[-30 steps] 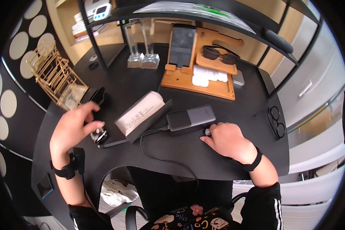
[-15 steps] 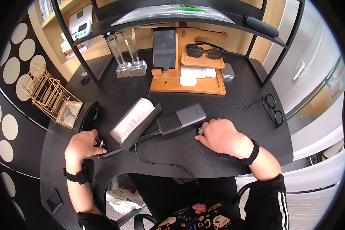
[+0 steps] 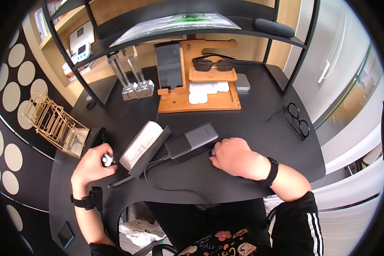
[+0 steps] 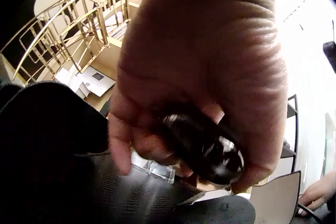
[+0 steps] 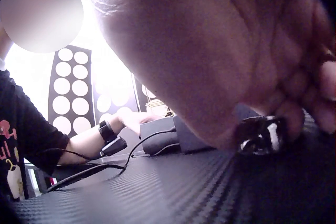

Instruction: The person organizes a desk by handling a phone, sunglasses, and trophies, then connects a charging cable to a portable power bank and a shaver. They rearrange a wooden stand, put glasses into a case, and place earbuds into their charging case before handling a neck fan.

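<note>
My left hand [image 3: 91,167] is at the left of the desk with its fingers and thumb curled round a small glossy dark object [image 4: 205,148], rounded with silvery glints; its kind cannot be told. In the head view only a white and silver bit of it shows between finger and thumb. My right hand [image 3: 237,157] rests low on the desk by the right end of a grey power bank [image 3: 200,138]. Its fingers pinch a small shiny dark and silver piece [image 5: 261,136] close over the desk surface. The palm hides part of that piece.
A white printed case [image 3: 141,147] with a dark flap lies between the hands, beside the power bank's black cable [image 3: 147,178]. A gold wire rack [image 3: 57,123] stands left. Behind are crystal blocks [image 3: 144,88] and a wooden stand [image 3: 200,107]. Round glasses [image 3: 303,129] lie right.
My left hand, more open above the small dark object a second ago, has come down and now grips it. The right hand stays by the power bank's end. The head view has shifted.
</note>
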Tool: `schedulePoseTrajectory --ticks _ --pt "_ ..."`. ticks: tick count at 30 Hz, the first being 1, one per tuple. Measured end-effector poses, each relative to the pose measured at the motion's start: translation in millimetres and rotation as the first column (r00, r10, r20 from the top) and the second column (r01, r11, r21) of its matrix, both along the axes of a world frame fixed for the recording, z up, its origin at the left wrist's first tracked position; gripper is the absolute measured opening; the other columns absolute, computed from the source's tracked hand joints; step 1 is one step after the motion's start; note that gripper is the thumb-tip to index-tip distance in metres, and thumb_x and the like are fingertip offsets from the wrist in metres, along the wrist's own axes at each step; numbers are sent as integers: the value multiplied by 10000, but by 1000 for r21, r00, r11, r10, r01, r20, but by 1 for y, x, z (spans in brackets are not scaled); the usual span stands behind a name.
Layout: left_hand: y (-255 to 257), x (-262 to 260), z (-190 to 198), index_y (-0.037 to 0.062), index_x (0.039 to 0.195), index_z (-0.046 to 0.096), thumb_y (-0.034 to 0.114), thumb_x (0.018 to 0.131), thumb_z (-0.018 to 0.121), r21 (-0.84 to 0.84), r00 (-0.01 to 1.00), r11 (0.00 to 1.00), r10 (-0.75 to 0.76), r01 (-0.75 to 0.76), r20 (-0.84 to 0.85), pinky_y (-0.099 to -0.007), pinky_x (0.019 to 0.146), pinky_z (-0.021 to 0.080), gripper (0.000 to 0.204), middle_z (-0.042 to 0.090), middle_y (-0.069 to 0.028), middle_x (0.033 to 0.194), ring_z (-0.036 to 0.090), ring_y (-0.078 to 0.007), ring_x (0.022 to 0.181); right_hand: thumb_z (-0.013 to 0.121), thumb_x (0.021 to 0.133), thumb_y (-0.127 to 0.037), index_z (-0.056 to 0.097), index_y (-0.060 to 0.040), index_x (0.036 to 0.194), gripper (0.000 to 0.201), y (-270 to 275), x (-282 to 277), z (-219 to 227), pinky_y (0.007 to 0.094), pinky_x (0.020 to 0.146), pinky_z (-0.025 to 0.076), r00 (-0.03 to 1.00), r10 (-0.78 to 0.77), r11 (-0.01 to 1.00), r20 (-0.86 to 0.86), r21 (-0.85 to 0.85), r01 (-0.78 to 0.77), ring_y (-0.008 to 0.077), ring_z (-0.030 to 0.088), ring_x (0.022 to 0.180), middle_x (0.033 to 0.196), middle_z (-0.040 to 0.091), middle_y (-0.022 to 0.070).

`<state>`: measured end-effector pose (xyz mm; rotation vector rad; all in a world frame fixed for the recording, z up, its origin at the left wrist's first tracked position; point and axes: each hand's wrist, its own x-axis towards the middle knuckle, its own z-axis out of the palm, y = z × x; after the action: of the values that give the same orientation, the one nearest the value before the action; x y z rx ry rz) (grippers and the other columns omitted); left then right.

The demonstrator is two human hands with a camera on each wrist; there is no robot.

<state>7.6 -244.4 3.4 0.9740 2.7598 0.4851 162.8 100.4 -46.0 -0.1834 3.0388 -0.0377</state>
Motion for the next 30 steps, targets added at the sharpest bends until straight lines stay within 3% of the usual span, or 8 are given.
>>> schedulePoseTrajectory --ticks 6,8,10,12,18,21,24,30 --pt "4 11 9 75 1168 513 51 584 710 498 981 866 -49 -51 186 -204 620 356 617 485 16 795 461 -58 706 540 889 -340 639 30 810 391 8 -4 -15 366 626 518 982 191 975 2 114 -190 283 638 728 726 633 148" --pt "31 29 11 41 1255 446 68 640 714 770 925 628 -219 -108 309 -187 485 421 671 519 -22 782 517 -67 564 539 890 -340 643 29 817 390 10 -5 -16 366 628 520 982 188 977 16 102 -189 285 643 732 737 639 144" --pt "72 52 13 35 1263 442 129 722 723 851 900 458 -209 -257 384 -196 424 455 616 537 -43 773 531 -91 485 535 892 -339 653 28 832 390 13 -8 -19 366 632 525 977 204 973 62 96 -209 289 653 740 758 650 134" --pt "106 63 8 48 1280 441 258 825 707 874 749 354 -464 -333 474 -210 440 476 568 541 -45 767 532 -108 473 532 892 -342 661 16 848 384 15 -12 -23 371 635 526 974 216 971 73 91 -222 286 657 749 769 656 123" --pt "194 97 2 87 1350 377 217 920 602 685 326 481 -631 -547 704 -267 556 523 503 567 -111 966 602 -206 817 525 886 -335 672 -74 955 307 12 -22 -5 378 661 532 952 82 992 296 72 -108 271 668 818 880 678 83" --pt "224 92 -13 106 1388 324 111 923 576 665 198 472 -710 -578 676 -304 594 545 529 583 -118 1011 625 -235 906 581 834 -290 602 -146 1104 306 22 -24 -19 373 775 518 972 64 964 227 -265 -2 268 637 936 1005 657 69" --pt "245 90 -27 122 1406 299 73 912 580 727 292 418 -718 -545 632 -321 639 556 570 577 -110 1030 622 -233 917 634 770 -252 580 -116 1118 377 34 -18 -12 365 880 483 990 102 862 97 -505 -39 278 600 1015 1057 636 105" --pt "257 87 -32 158 1465 175 -104 835 589 783 403 325 -715 -531 571 -368 819 545 798 506 -111 1127 585 -191 1014 572 860 -338 644 -61 989 314 68 -30 -13 347 750 523 926 356 844 126 -468 -261 277 651 861 867 672 104"
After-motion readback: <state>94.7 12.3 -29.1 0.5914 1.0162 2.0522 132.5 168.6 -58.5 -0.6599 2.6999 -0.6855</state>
